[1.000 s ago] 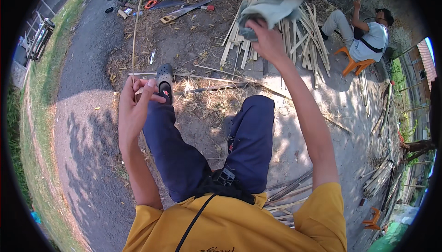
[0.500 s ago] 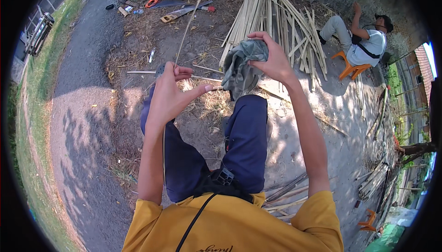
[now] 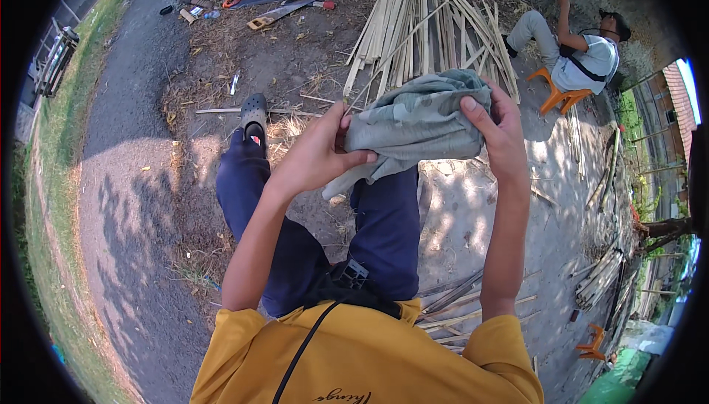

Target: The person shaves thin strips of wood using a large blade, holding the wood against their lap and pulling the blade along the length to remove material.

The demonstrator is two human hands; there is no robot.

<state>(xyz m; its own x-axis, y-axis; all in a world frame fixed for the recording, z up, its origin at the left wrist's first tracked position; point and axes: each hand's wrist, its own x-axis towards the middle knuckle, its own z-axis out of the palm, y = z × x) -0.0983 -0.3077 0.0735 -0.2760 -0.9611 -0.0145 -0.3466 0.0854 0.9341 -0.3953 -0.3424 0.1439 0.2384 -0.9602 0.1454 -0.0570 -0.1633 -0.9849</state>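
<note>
My right hand point(image 3: 505, 137) grips a bunched grey-green cloth point(image 3: 417, 132), its thumb on the near side. The cloth hangs in folds above my knees and stretches across to my left hand point(image 3: 313, 156). That hand is pinched on a thin bamboo strip point(image 3: 406, 40), which slants up and to the right behind the cloth. My left thumb lies against the cloth's left edge. Part of the strip is hidden by the cloth and my fingers.
A pile of split bamboo strips point(image 3: 377, 31) lies ahead, with a wooden-handled saw point(image 3: 284, 12) to its left. At the right, another person point(image 3: 591, 60) sits on an orange stool point(image 3: 563, 97). More strips point(image 3: 450, 323) lie by my right side.
My right hand has moved right, and the cloth is spread wider between my hands. My left hand has come right to the cloth, and the strip now tilts more to the right.
</note>
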